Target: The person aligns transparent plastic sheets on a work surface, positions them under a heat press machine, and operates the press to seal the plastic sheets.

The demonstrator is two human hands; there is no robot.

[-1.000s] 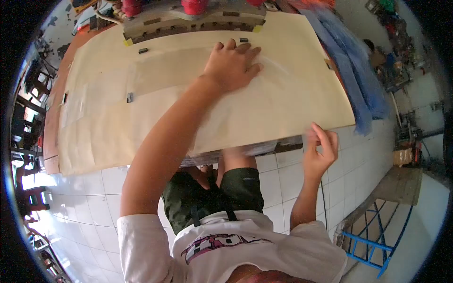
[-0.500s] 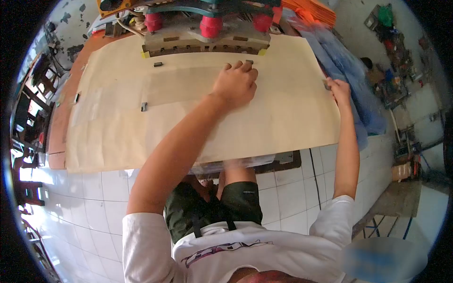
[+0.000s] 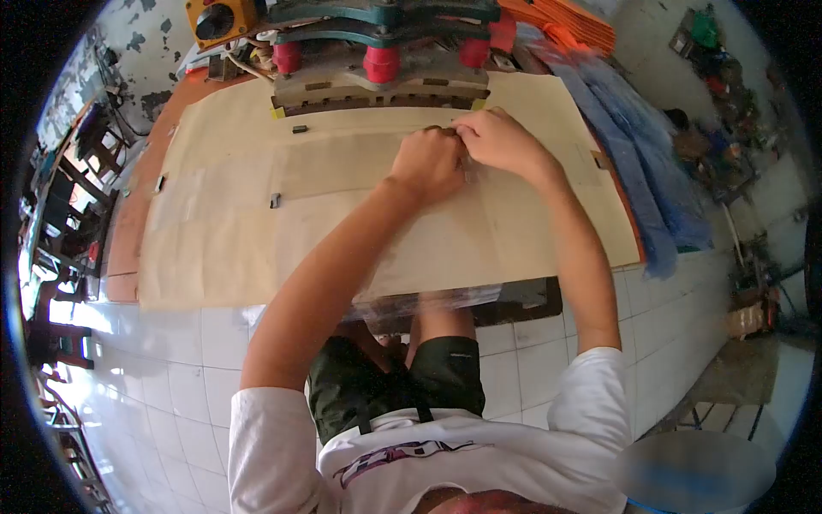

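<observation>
My left hand point(image 3: 431, 160) rests over a broad cream sheet point(image 3: 548, 231) on the work table, fingers curled closed. My right hand point(image 3: 503, 141) meets it from the right, its fingertips pressed together against the left fingers. Whatever is pinched between them is hidden. A thin translucent sheet point(image 3: 342, 167) lies flat beneath and left of the hands. Two small dark blocks, one near the machine point(image 3: 300, 129) and one lower point(image 3: 275, 200), sit along its left side. Another small piece point(image 3: 160, 183) is at the cream sheet's left edge, and a dark piece point(image 3: 599, 160) at its right edge.
A press-like machine with red cylinders point(image 3: 381, 64) and a metal bar point(image 3: 381, 98) stands just beyond the hands. A yellow box with a black knob point(image 3: 214, 23) is at upper left. Blue plastic point(image 3: 651, 188) hangs at the right edge, with orange material point(image 3: 565, 26) behind.
My right hand has left the dark piece at the right edge and come across to my left hand. The left hand stays near the same spot. The view has shifted slightly.
</observation>
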